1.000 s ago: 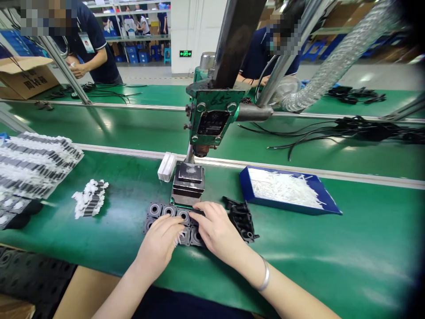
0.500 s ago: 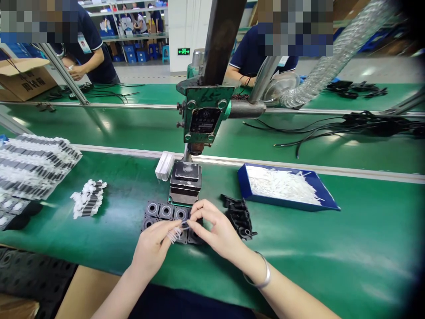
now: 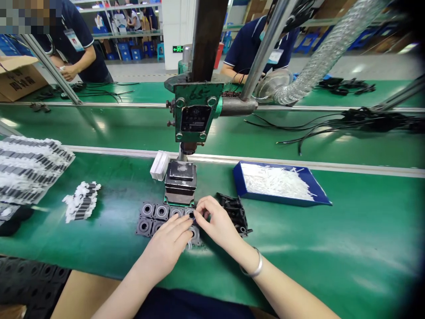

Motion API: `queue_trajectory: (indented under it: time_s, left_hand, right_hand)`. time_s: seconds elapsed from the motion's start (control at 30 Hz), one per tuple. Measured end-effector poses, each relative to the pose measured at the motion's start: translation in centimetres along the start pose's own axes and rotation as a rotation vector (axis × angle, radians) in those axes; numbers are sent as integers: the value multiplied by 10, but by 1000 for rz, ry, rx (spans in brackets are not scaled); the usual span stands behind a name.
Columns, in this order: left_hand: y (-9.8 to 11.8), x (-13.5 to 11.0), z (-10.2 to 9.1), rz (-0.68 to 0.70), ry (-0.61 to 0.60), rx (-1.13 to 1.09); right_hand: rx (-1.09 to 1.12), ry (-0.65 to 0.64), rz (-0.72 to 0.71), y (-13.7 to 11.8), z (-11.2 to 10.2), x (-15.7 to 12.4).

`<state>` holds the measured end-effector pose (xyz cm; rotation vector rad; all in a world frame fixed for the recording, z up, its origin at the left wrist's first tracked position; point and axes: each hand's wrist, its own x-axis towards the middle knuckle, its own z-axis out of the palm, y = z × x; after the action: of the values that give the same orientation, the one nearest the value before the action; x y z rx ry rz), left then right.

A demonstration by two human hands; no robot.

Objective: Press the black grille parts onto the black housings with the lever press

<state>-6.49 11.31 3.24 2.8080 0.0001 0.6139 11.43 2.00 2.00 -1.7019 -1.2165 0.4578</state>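
Observation:
Several square black parts with round ringed centres [image 3: 145, 226] lie in two rows in front of the press. My left hand [image 3: 169, 243] reaches over the near row, its fingers stretched across the parts. Thin white strips [image 3: 189, 245] stick out below its fingertips, held in the curled part of the hand. At the right end of the far row, my right hand [image 3: 215, 223] is closed in a pinch over a square part. Whatever sits between its thumb and forefinger is too small to make out. A silver bangle circles the right wrist.
A green bench press [image 3: 199, 110] with a stepped metal block [image 3: 181, 179] stands just behind the parts. Black moulded pieces [image 3: 234, 212] lie right of my hand. Farther right is a blue tray [image 3: 285, 200] of white strips. White-and-black stacks [image 3: 81, 201] lie left. Two people sit opposite.
My hands have parted from a shared thin strip. The left has flattened over the parts; the right has lowered its pinch onto the part at the row's right end. The view has shifted slightly.

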Motion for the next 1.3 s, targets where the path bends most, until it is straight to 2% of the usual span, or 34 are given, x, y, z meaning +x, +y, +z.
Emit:
queue_trajectory:
  time_s: [0.13, 0.3, 0.5, 0.7, 0.8, 0.93, 1.03, 1.1, 1.3]
  left_hand:
    - [-1, 1, -1, 16, -52, 10]
    - [-2, 3, -2, 38, -61, 31]
    - [0, 2, 0, 40, -64, 58]
    - [3, 0, 1, 24, -50, 99]
    - [5, 0, 1, 4, -45, 108]
    - [8, 2, 2, -21, -33, 108]
    - [10, 4, 3, -37, -32, 98]
    - [11, 5, 3, -39, -36, 87]
    - [14, 5, 3, -34, -28, 87]
  right_hand:
    - [58, -7, 83, 4, 5, 1]
    - [186, -46, 146, 13, 9, 6]
    - [235, -88, 159, 17, 3, 1]
    - [207, -86, 124, 14, 6, 4]
    - [117, -69, 29, 10, 3, 2]
    - [-257, -101, -289, 7, -6, -5]
    - [-454, -145, -429, 7, -12, -9]
    - [-463, -163, -458, 7, -14, -9]
    - [-272, -118, -337, 5, -13, -5]
